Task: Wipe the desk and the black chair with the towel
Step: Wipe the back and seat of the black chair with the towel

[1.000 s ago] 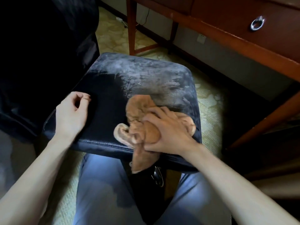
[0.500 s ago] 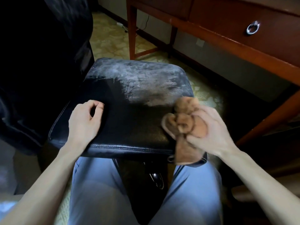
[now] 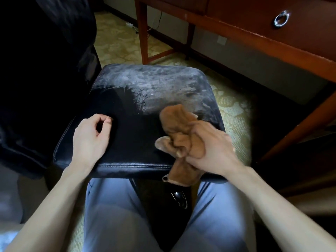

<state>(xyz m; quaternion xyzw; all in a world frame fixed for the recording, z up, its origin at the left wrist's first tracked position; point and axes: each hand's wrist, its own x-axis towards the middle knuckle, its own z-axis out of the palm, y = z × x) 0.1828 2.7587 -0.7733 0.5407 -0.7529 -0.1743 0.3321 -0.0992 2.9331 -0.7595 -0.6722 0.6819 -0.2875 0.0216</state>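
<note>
The black chair's seat (image 3: 138, 124) fills the middle of the view; its far half is grey with dust, its near half dark and shiny. My right hand (image 3: 209, 148) grips a bunched brown towel (image 3: 178, 128) and presses it on the seat's near right part, one end hanging over the front edge. My left hand (image 3: 91, 137) rests on the seat's near left part with fingers loosely curled, holding nothing. The chair's black backrest (image 3: 45, 70) stands at the left.
A reddish wooden desk (image 3: 254, 37) with a ring drawer pull (image 3: 281, 18) runs along the upper right, its legs on patterned yellowish carpet (image 3: 118, 44). My knees in grey trousers (image 3: 116, 215) sit below the seat's front edge. A cable lies on the floor beyond.
My right hand swept the towel from the seat's near middle out to the right edge, then back a little to the left. My left hand stayed on the seat.
</note>
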